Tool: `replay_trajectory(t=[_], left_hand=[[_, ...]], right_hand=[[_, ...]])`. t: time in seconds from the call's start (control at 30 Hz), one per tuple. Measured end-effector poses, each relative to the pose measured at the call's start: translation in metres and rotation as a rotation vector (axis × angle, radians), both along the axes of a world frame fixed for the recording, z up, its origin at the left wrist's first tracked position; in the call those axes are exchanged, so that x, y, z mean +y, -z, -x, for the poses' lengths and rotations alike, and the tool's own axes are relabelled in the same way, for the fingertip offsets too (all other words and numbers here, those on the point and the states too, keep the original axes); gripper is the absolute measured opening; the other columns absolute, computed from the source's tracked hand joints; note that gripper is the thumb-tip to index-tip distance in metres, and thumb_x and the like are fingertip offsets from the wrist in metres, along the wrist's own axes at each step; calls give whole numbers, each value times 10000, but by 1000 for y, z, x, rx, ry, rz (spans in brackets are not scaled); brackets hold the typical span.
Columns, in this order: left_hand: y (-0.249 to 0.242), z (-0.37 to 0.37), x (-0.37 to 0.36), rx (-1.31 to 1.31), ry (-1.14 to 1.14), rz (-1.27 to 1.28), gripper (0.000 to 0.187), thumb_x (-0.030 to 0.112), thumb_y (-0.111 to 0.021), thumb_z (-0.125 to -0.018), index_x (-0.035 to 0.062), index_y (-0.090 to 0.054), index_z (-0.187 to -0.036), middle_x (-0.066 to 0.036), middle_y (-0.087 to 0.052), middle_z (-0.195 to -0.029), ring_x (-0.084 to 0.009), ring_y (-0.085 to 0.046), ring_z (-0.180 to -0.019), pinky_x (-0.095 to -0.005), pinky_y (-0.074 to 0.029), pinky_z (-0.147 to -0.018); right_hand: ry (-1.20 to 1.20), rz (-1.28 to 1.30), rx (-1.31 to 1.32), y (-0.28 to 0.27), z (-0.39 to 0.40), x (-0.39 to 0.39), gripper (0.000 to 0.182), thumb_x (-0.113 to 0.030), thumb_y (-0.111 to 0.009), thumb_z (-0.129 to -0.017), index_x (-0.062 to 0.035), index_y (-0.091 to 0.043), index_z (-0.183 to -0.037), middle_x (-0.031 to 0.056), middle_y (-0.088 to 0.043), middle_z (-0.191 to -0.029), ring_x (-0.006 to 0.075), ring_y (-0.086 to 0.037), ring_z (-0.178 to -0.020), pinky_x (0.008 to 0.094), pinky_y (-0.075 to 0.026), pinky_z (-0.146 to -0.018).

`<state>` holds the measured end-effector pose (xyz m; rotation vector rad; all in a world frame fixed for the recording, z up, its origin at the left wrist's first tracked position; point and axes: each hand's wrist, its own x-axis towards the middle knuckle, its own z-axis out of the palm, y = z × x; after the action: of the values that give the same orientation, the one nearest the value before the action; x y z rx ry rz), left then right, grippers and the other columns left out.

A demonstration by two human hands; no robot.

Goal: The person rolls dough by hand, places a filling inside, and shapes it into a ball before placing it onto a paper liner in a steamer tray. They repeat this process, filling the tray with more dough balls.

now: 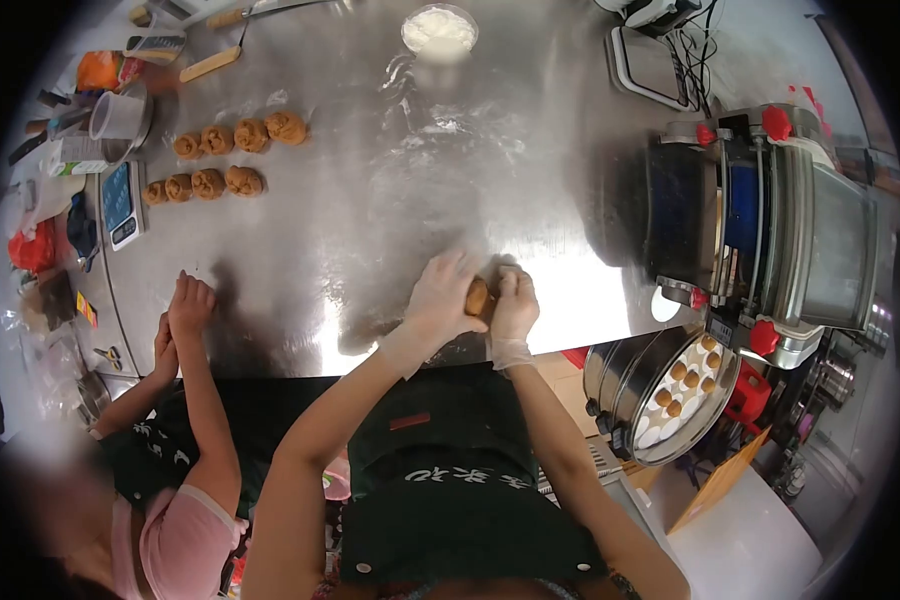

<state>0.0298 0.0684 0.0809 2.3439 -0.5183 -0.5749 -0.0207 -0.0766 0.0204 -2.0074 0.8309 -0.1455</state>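
Observation:
A brown piece of dough (478,297) is between my two hands, low over the steel table near its front edge. My left hand (440,300), in a thin clear glove, curls around its left side, the fingers slightly blurred. From the right, my right hand (515,308), gloved too, presses against it with bent fingers. Part of the dough is hidden by the hands. Two rows of similar brown dough pieces (251,135) lie at the far left of the table. A bowl of white flour (439,33) stands at the back, and flour is smeared on the steel below it.
At left, another person's hands (188,303) rest by the table edge, near a digital scale (122,205). A roller machine (740,220) stands at right, above a round steamer (660,395) holding dough balls on white liners. A wooden-handled scraper (212,65) lies back left.

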Motion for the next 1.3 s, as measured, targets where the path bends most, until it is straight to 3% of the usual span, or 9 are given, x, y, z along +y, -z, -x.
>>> replay_trajectory(t=[0.1,0.27,0.4,0.7,0.83,1.0,1.1,1.17,1.3], left_hand=[[-3,-7,-38,-147,174,-231,1086,342,-924,-634,-27,-389,-1505,-201,-329,-1595,-368,-315,-1486,-429,-316,-1210],[60,49,-24,-268,72,88,557,217,-817,-819,16,-613,-1297,-160,-634,-1294,-289,-562,-1284,-393,-474,-1067],[21,46,-49,285,-914,766,180,83,-694,-945,46,-740,-1115,-50,-737,-1037,-156,-662,-1079,-334,-546,-931],[-53,34,-39,48,-597,519,908,201,-877,-757,56,-430,-1534,-194,-483,-1509,-324,-519,-1339,-417,-425,-1120],[-53,22,-38,-36,-523,368,629,105,-805,-836,47,-564,-1414,-146,-582,-1414,-258,-573,-1276,-385,-436,-1107],[-68,29,-68,347,-1018,965,228,1,-626,-973,31,-688,-1191,-91,-690,-1291,-193,-625,-1206,-366,-388,-1162],[-61,38,-71,275,-848,698,527,104,-711,-918,43,-555,-1417,-147,-578,-1442,-241,-549,-1317,-395,-375,-1172],[-57,35,-57,128,-655,628,811,234,-843,-789,124,-472,-1501,-217,-602,-1300,-362,-583,-1239,-450,-467,-1075],[-70,16,-45,-188,-412,285,706,198,-850,-771,102,-578,-1415,-205,-595,-1341,-319,-584,-1263,-424,-448,-1095]], right_hand=[[212,-338,-43,-13,6,-22,188,-160,-576,-1022,-14,-693,-1001,-8,-590,-797,93,-515,-715,240,-452,-678],[246,-545,84,-12,21,-35,205,-176,-570,-1011,-26,-707,-991,8,-607,-803,106,-520,-737,258,-450,-691],[98,-785,3,-42,21,5,373,-333,-511,-1075,-28,-629,-1253,55,-656,-1048,151,-622,-974,278,-508,-889],[-189,-1531,31,-90,-21,-6,518,-414,-387,-1117,-42,-490,-1461,76,-581,-1360,194,-557,-1260,342,-441,-1097],[-284,-1596,142,-89,-21,-10,588,-477,-349,-1114,-17,-483,-1455,105,-565,-1399,208,-539,-1296,354,-409,-1139],[-247,-1306,-192,-90,-1,6,662,-520,-340,-1104,-9,-418,-1518,144,-512,-1475,238,-507,-1352,365,-395,-1164],[-184,-1060,-142,-110,-4,10,454,-300,-357,-1100,-23,-559,-1397,111,-608,-1374,243,-544,-1316,363,-400,-1142],[-297,-1369,-14,-120,-19,-14,621,-463,-358,-1094,4,-424,-1498,146,-516,-1468,255,-501,-1364,378,-384,-1173],[-344,-1697,106,-97,-25,-27,727,-557,-354,-1087,24,-376,-1523,161,-471,-1514,262,-471,-1394,397,-384,-1180]])
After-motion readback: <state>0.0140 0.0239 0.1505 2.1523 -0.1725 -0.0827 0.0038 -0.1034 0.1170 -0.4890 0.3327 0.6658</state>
